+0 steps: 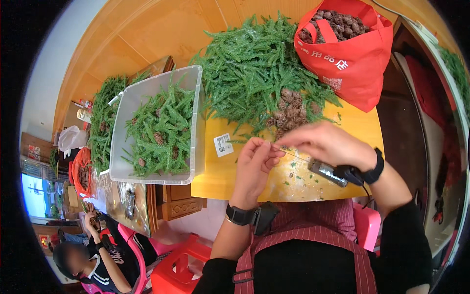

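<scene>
My left hand [257, 164] is closed in a pinch over the yellow table. A thin green artificial sprig [236, 141] pokes out on its left side. From the pinch a thin wire [297, 157] runs right, beneath my right hand [330, 144], toward a dark bundle with a shiny side [329, 173] at the table's front. The fingertips of my right hand come together at the left fingertips; what they grip is too small to make out. Just beyond both hands lies a pile of brown pine cones [291, 109], against a large heap of green sprigs [249, 68].
A clear plastic bin [197, 122] of sprigs and cones stands left. A red bag [350, 68] of cones is at the back right. A white label card [223, 145] and green scraps lie on the yellow table [215, 183]. Another person [105, 250] sits lower left near a red stool [178, 274].
</scene>
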Tool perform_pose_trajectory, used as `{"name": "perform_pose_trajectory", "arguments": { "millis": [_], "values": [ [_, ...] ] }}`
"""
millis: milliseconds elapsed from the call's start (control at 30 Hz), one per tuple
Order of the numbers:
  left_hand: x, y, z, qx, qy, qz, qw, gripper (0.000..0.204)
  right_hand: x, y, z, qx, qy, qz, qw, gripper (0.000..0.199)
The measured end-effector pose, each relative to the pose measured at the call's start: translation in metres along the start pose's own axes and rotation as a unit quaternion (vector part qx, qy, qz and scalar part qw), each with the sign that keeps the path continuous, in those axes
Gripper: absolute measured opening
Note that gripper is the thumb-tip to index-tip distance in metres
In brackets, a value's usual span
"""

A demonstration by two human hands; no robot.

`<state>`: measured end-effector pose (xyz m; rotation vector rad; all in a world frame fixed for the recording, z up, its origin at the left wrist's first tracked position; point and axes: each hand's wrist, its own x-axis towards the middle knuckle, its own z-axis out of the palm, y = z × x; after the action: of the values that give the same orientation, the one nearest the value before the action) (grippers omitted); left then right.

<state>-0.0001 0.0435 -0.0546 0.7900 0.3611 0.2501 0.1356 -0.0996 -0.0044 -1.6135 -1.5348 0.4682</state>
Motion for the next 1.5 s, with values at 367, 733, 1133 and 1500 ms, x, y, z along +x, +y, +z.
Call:
{"name": "perform_pose_trajectory", "arguments": {
  "millis": [367, 733, 1133, 1500],
  "values": [
    [0.024, -0.038, 0.017, 0.640, -0.052, 0.301, 0.705, 0.023, -0.074, -0.021, 0.004, 0.046, 0.321, 0.143, 0.935, 0.014],
    [0.036, -0.053, 0.040, 0.682, -0.096, 0.238, 0.685, 0.023, -0.095, -0.027, 0.006, 0.189, 0.405, 0.196, 0.873, 0.015],
    [-0.011, -0.022, 0.072, 0.154, -0.133, 0.070, 0.976, 0.040, -0.083, -0.032, 0.037, 0.451, 0.424, 0.147, 0.771, 0.006],
    [-0.013, -0.029, 0.069, 0.148, -0.179, 0.134, 0.963, 0.040, -0.075, -0.028, 0.048, 0.423, 0.428, 0.097, 0.793, 0.009]
  ]
}}
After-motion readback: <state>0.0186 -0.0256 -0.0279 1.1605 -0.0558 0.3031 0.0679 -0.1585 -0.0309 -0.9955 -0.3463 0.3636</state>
